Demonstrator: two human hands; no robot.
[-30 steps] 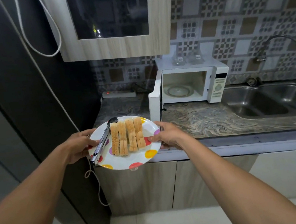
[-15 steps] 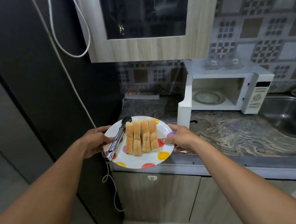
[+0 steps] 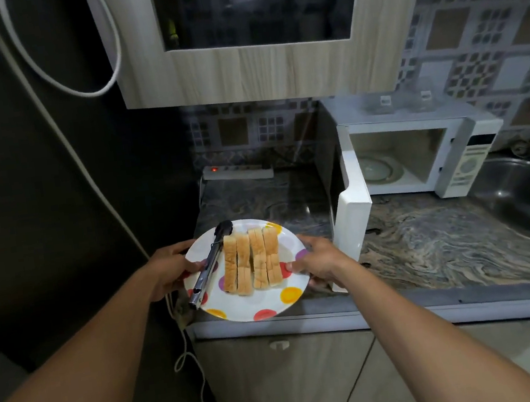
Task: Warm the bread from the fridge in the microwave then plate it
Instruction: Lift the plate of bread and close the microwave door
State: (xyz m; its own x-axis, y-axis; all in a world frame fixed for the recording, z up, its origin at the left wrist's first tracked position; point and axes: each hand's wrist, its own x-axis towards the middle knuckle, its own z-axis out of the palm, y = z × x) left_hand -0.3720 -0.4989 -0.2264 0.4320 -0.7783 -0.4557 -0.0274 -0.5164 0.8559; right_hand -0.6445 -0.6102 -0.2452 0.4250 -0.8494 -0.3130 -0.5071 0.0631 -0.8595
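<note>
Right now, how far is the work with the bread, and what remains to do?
Done: four bread slices lie in a row on the dotted plate, tongs beside them; the microwave stands open with only its turntable inside. In hand: left hand and right hand hold the plate's edges at the counter. Left: probably setting it down and shutting the door.

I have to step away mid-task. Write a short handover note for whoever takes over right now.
Left hand grips the left rim of the spotted plate; right hand grips its right rim.
On the plate: four rows of bread, with tongs beside them on the left.
The microwave stands open, with only its turntable inside.
Whether the bread is warmed cannot be told.
Left: set the plate down on the counter, shut the door.
</note>
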